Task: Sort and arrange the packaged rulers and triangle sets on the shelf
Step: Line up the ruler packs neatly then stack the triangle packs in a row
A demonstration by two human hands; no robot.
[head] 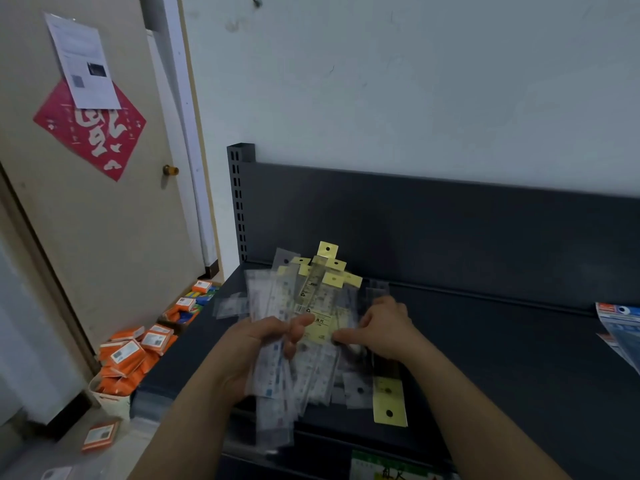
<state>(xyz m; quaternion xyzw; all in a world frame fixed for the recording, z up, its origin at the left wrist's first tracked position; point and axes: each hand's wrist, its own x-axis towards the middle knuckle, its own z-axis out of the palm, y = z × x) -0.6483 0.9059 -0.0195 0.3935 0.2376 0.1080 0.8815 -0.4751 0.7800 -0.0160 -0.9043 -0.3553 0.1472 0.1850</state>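
A fanned bundle of packaged rulers (313,299) in clear sleeves, several with yellow header tags, is held above the dark grey shelf (502,348). My left hand (258,344) grips the bundle from the left, thumb across its front. My right hand (382,327) pinches the yellow-labelled ruler pack at the bundle's right side. One ruler pack with a yellow tag (389,401) lies on the shelf under my right wrist. Blue and red packaged sets (620,327) rest at the shelf's right edge.
The shelf has a dark back panel (450,230) and a slotted upright (239,202). Orange boxes (133,355) fill a carton on the floor to the left, beside a door (104,202). A green and yellow label (391,469) sits on the lower shelf front.
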